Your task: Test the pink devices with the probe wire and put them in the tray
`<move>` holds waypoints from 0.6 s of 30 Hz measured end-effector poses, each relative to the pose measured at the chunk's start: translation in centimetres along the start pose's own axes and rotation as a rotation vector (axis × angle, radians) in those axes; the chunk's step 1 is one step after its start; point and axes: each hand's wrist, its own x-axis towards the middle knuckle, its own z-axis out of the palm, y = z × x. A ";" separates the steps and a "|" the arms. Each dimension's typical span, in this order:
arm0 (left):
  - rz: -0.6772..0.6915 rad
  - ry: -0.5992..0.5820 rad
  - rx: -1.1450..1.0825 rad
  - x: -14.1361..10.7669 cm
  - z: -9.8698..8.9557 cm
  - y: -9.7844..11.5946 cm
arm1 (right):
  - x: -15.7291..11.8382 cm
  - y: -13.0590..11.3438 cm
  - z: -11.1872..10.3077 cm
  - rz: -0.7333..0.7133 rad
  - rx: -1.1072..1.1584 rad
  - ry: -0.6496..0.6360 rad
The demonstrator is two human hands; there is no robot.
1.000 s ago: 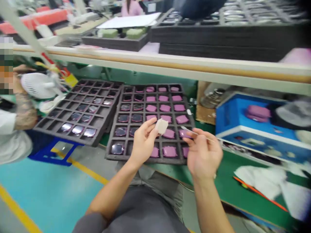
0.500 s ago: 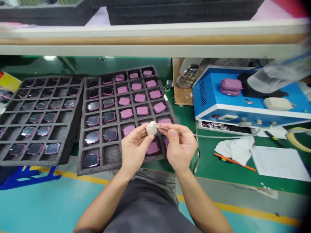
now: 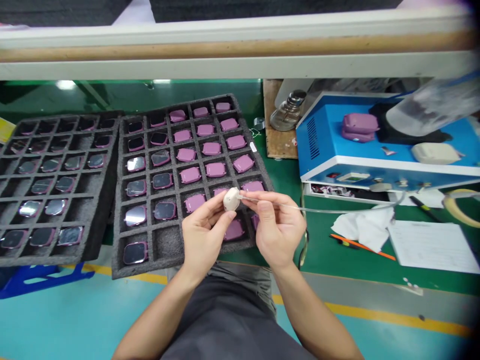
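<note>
My left hand (image 3: 202, 232) pinches a small cream-coloured rounded case (image 3: 231, 199) between thumb and fingers, tilted partly edge-on. Close against its right edge, my right hand (image 3: 279, 230) grips the end of a thin clear tube (image 3: 322, 211). The very tip is too small to make out. From there the tube runs right to the front of a blue box-shaped machine (image 3: 337, 120). Below both hands lies a dark foam tray (image 3: 168, 245) divided into compartments. It holds several purple watch cases (image 3: 215, 170) and several dark-screened watches (image 3: 165, 210).
A second foam tray (image 3: 92, 210) of watches lies left. On the machine rest stacked purple cases (image 3: 359, 126) and a cream case (image 3: 437, 153). A glass bottle (image 3: 288, 112), crumpled tissue (image 3: 369, 225), orange stick (image 3: 362, 246) and paper (image 3: 431, 245) are rightward. A shelf edge (image 3: 225, 45) crosses above.
The cream case has turned in my left hand and now shows more edge-on. Both hands stay close together with the tube end at the case. The camera view has shifted slightly.
</note>
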 end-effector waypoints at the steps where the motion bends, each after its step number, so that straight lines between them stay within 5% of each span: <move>1: 0.003 0.001 0.001 0.0 0.0 0.0 | 0.0 0.0 0.0 0.000 0.002 -0.002; 18: 0.011 -0.013 0.026 -0.1 -0.1 -0.3 | -0.1 0.0 -0.2 0.012 -0.007 0.002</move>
